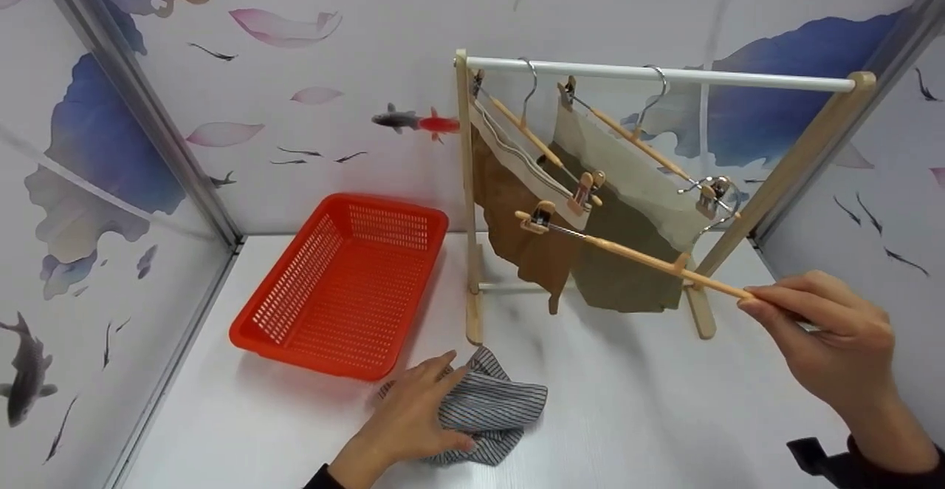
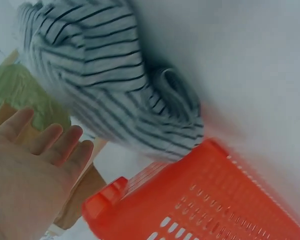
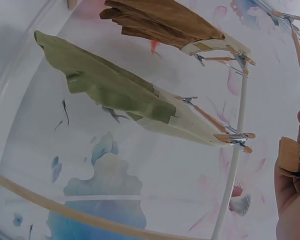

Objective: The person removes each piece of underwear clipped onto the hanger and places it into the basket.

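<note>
A crumpled striped cloth [image 1: 495, 404] lies on the white table, seen large in the left wrist view [image 2: 100, 75]. Over its left side is my left hand [image 1: 413, 415], fingers extended and thumb spread; whether it touches the cloth I cannot tell. My right hand [image 1: 838, 334] pinches one end of a wooden clip hanger [image 1: 642, 256], holding it in the air before the rack. The hanger's far clip [image 1: 541, 217] carries nothing; its near clip [image 3: 290, 155] shows beside the right hand in the right wrist view.
A wooden rack with a white rail [image 1: 664, 74] stands at the back right. From it, on clip hangers, hang a brown garment [image 1: 517, 216] and an olive-green one [image 1: 627, 252], both with pale waistbands. Left of the rack sits a red plastic basket [image 1: 347, 304].
</note>
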The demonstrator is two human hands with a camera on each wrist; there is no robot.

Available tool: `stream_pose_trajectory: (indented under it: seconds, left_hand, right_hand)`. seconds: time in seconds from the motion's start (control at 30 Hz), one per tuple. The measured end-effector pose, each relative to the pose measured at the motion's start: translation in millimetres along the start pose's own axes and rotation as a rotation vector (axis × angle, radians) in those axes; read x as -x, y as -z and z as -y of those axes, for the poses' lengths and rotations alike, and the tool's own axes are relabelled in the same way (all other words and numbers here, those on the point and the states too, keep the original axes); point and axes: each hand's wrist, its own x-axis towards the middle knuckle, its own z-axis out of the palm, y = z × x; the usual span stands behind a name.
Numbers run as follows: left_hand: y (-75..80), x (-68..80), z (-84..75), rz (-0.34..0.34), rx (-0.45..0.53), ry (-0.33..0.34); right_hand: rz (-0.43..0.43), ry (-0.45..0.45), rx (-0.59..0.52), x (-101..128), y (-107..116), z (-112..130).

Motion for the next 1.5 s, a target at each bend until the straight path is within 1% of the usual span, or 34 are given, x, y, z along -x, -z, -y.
stream_pose_trajectory:
  seconds: [0.17, 0.33, 0.47, 0.57, 0.73, 0.87, 0.97, 1.07, 1.17, 1.2, 1.23, 1.37, 1.43, 1.5]
  left_hand:
    - [-13.1, 3.6, 6.7, 0.020, -0.009, -0.003]
    - [-24.7, 6.4, 10.5, 0.059, -0.009, -0.005]
    - [-28.7, 7.1, 12.5, 0.093, -0.001, 0.020]
    - [-29.7, 6.5, 13.9, 0.085, -0.005, 0.017]
    - [-31.3, 5.4, 15.5, 0.057, -0.024, -0.027]
    - [-33.7, 5.5, 15.7, 0.070, -0.020, -0.022]
    - [-35.2, 6.1, 14.4, 0.092, -0.004, 0.004]
    - [-36.6, 6.5, 12.9, 0.110, 0.010, 0.028]
    - [-38.5, 6.2, 12.9, 0.106, 0.004, 0.023]
    - [-38.7, 6.1, 13.0, 0.100, -0.003, 0.015]
    - [-39.2, 5.9, 13.1, 0.093, -0.011, 0.007]
    - [-39.0, 6.0, 11.7, 0.072, -0.032, -0.023]
    - [-38.6, 6.3, 10.4, 0.074, -0.028, -0.025]
    - [-38.3, 6.7, 9.1, 0.074, -0.030, -0.030]
  right_hand:
    - [-0.013, -0.019, 0.038, 0, 8, -4]
    - [0.009, -0.057, 0.102, 2, 17, -8]
    - [0.014, -0.069, 0.119, 3, 20, -11]
    - [0.014, -0.074, 0.144, 2, 23, -13]
    - [-0.011, -0.084, 0.217, -1, 27, -17]
    - [-0.027, -0.101, 0.270, -1, 32, -21]
    - [-0.060, -0.098, 0.260, -3, 35, -25]
    - [-0.119, -0.105, 0.205, -6, 37, -28]
    - [-0.142, -0.112, 0.212, -7, 40, -31]
    - [-0.135, -0.121, 0.231, -7, 43, -33]
    - [-0.121, -0.126, 0.273, -6, 45, -34]
    - [-0.043, -0.153, 0.418, -2, 55, -40]
    - [-0.021, -0.179, 0.459, -1, 58, -42]
    - [-0.012, -0.205, 0.463, 0, 59, -44]
